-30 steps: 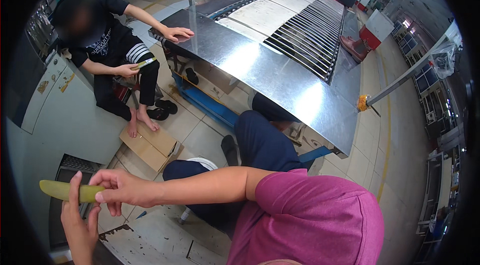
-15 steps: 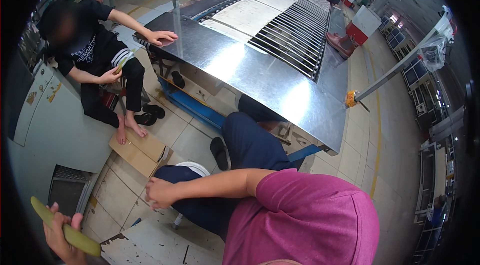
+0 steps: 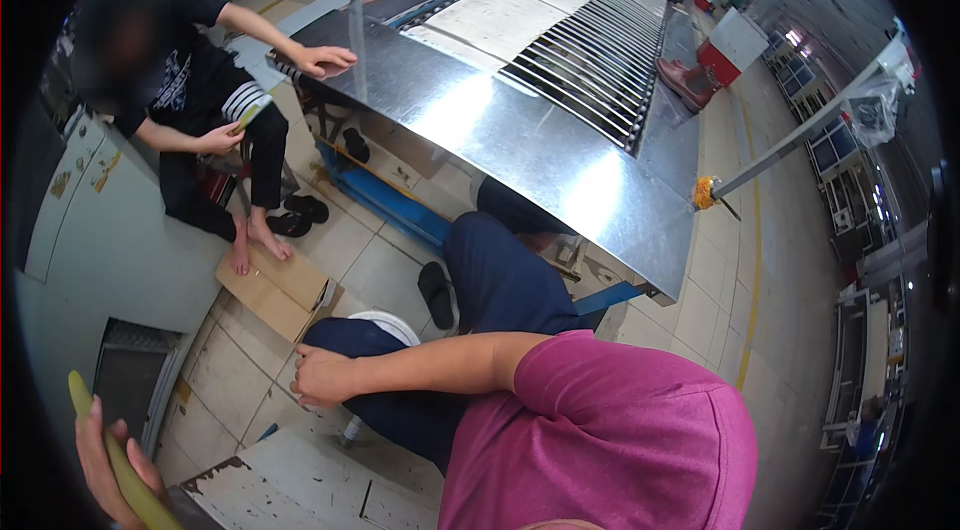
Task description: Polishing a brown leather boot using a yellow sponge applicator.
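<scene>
My left hand point(image 3: 105, 465) is at the lower left edge, its fingers closed around a long olive-green thing with rounded ends point(image 3: 122, 470). The thing stands steeply tilted, with its lower end cut off by the picture's edge; I cannot make out its kind. My right arm comes from a pink sleeve across my lap. My right hand point(image 3: 322, 376) lies against my knee point(image 3: 352, 335) in dark blue trousers. Its fingers are curled in, and nothing shows between them.
A shiny metal table point(image 3: 470, 120) with a slatted roller section point(image 3: 590, 70) lies ahead. At left a barefoot co-worker point(image 3: 185, 80) sits, feet on flattened cardboard point(image 3: 265, 295), one hand on the table. A grey cabinet point(image 3: 100, 250) stands at left; a black slipper point(image 3: 436, 298) lies on tiles.
My left hand has moved slightly down and left, and the olive-green thing has turned steeper. The right hand has hardly moved. The co-worker's head and torso have shifted slightly.
</scene>
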Demonstrator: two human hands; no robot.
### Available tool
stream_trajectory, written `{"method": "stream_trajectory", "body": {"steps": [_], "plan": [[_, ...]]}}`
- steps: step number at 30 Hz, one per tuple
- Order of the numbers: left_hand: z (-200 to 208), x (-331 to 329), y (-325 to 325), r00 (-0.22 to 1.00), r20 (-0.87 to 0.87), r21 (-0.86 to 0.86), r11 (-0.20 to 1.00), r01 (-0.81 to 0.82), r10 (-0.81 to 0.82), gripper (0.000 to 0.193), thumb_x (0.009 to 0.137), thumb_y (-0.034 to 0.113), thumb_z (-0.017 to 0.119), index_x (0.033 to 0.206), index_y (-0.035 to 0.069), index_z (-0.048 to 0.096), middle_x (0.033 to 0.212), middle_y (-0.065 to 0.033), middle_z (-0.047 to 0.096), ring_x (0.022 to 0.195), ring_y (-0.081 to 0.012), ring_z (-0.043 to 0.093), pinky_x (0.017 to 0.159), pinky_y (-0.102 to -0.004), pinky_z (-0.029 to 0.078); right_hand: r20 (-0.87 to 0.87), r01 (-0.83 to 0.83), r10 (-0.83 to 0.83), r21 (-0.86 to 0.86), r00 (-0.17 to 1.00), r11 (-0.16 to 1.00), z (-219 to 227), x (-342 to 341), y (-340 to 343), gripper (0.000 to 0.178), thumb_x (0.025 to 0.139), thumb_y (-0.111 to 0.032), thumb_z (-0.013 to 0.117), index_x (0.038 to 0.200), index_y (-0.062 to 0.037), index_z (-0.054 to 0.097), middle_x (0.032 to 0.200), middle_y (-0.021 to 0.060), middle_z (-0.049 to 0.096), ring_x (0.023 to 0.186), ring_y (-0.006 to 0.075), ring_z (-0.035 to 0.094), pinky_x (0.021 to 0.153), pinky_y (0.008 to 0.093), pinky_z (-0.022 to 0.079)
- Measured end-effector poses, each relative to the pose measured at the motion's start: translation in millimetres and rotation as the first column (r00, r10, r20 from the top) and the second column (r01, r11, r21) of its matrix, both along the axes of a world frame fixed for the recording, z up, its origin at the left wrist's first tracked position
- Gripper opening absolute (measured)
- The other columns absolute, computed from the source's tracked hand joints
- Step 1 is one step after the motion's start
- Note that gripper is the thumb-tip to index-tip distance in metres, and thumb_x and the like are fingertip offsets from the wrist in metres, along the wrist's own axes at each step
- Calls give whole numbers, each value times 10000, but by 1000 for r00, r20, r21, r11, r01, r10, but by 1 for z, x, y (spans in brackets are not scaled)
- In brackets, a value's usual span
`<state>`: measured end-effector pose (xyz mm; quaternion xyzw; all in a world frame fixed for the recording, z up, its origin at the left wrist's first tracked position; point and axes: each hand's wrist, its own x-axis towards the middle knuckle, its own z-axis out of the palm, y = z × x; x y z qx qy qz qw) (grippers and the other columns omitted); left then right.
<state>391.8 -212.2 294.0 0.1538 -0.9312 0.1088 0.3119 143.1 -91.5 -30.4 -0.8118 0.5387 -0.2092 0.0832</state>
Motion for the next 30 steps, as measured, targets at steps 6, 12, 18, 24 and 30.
{"method": "stream_trajectory", "body": {"steps": [6, 12, 18, 24, 30], "plan": [[14, -1, 4, 988, 150, -156, 988, -10, 34, 311, 993, 76, 687, 1254, -92, 672, 1149, -221, 718, 1138, -463, 665, 832, -402, 615, -16, 8, -7, 51, 1000, 999, -2, 2, -3, 275, 901, -405, 687, 841, -138, 707, 717, 60, 668, 791, 266, 676, 926, 439, 432], [26, -29, 24, 980, 105, -105, 982, -156, 167, 546, 753, 293, 908, 1186, 10, 732, 919, -140, 694, 901, -331, 660, 794, -391, 552, 21, -46, 45, 11, 999, 999, 8, -2, -3, 270, 910, -389, 685, 855, -125, 692, 730, 59, 679, 810, 268, 676, 929, 449, 434], [34, -47, 44, 978, 188, -91, 993, -78, 94, 472, 650, 363, 931, 899, 42, 691, 656, -49, 428, 622, -256, 444, 566, -400, 361, 33, -56, 56, 24, 998, 998, 19, -2, 0, 278, 937, -372, 686, 872, -102, 697, 756, 87, 704, 835, 284, 687, 957, 429, 445], [55, -65, 80, 950, 289, -8, 991, 130, -122, 369, 759, 284, 857, 852, -19, 669, 748, -99, 525, 695, -302, 530, 590, -393, 419, 84, -44, 45, -12, 995, 999, 18, -3, 2, 273, 959, -357, 675, 896, -93, 708, 783, 107, 726, 885, 300, 702, 1034, 471, 440], [72, -64, 121, 895, 326, 204, 947, 248, -305, 196, 763, 159, 742, 748, 11, 614, 870, -130, 637, 811, -295, 646, 693, -386, 545, 72, -35, 38, -32, 997, 999, 21, -6, 0, 240, 933, -326, 721, 973, -89, 732, 790, 106, 706, 849, 294, 690, 978, 437, 471]]}}
